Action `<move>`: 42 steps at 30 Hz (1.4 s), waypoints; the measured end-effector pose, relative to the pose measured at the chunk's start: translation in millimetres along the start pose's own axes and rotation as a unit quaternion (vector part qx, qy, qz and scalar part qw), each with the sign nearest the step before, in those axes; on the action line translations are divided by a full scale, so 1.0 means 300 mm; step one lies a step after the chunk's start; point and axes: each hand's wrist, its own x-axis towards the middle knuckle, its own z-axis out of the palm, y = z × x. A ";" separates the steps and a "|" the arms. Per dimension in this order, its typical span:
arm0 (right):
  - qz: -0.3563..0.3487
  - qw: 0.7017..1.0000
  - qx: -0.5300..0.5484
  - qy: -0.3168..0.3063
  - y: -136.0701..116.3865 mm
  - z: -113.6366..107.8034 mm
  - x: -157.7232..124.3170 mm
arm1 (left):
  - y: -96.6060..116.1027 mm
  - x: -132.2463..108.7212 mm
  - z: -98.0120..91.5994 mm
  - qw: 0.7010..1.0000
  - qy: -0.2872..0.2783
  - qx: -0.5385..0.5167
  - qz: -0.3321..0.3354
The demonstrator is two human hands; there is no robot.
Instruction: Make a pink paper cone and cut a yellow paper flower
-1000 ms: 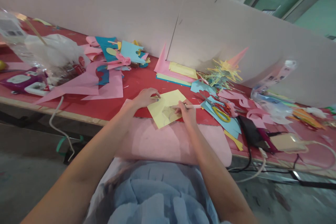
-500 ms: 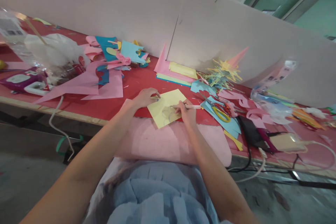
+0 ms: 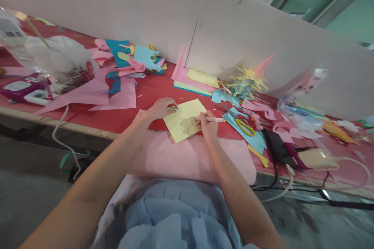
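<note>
A square sheet of yellow paper [image 3: 189, 109] lies at a slant at the table's front edge, partly over a pink padded sheet [image 3: 181, 159]. Grey drawn lines show on its lower part, under the shadow of the right hand. My right hand [image 3: 209, 124] is closed around a pale pink pen [image 3: 216, 119], its tip at the paper near those lines. On the paper's upper left corner rests my left hand [image 3: 162, 109], fingers bent and gripping that edge. Scissors with yellow handles [image 3: 244, 127] lie just right of the pen, on blue paper [image 3: 258, 140].
Pink offcuts [image 3: 122, 93] and blue ones [image 3: 147, 56] are heaped at the left. Stacked coloured sheets [image 3: 193, 88] lie by the upright white board [image 3: 117, 7]. Further right are shredded paper strips [image 3: 248, 81], a black pouch [image 3: 276, 146] and a white adapter [image 3: 317, 158] with cables.
The view has shifted very slightly, with the table's things a little further left. Both hands, the pen and the yellow paper keep nearly the same positions.
</note>
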 end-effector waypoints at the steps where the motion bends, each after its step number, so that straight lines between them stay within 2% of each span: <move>1: 0.003 1.000 0.008 0.000 0.002 0.000 0.001 | -0.001 0.000 0.001 1.000 0.000 0.000 0.001; 5: 0.010 1.000 0.018 -0.007 0.006 0.000 0.004 | -0.006 0.002 0.002 1.000 -0.002 0.005 0.003; 11: 0.010 0.999 0.035 0.023 0.004 -0.004 0.003 | -0.004 0.002 0.001 1.000 -0.005 0.003 0.002; 18: 0.009 1.000 0.008 -0.013 0.000 -0.001 0.002 | 0.001 0.003 -0.001 1.000 -0.007 0.003 0.001; 23: -0.005 1.000 -0.008 0.021 0.001 -0.003 0.002 | 0.005 0.003 -0.004 1.000 -0.005 0.008 -0.004; 27: 0.016 1.000 0.021 0.009 0.006 -0.004 0.005 | 0.002 0.003 -0.004 1.000 -0.005 0.012 0.000; 30: 0.017 1.000 0.003 -0.003 0.007 -0.001 0.005 | -0.001 0.003 -0.002 1.000 -0.004 0.010 0.003; 34: -0.001 1.000 -0.013 0.025 0.008 -0.003 0.006 | -0.005 0.004 0.000 1.000 -0.004 0.008 0.000; 37: 0.006 0.999 0.007 0.039 0.011 -0.005 0.008 | -0.004 0.004 -0.001 1.000 -0.006 0.012 0.000; 42: 0.014 0.999 0.032 0.018 0.009 -0.001 0.008 | 0.004 0.003 -0.004 1.000 -0.005 0.016 -0.001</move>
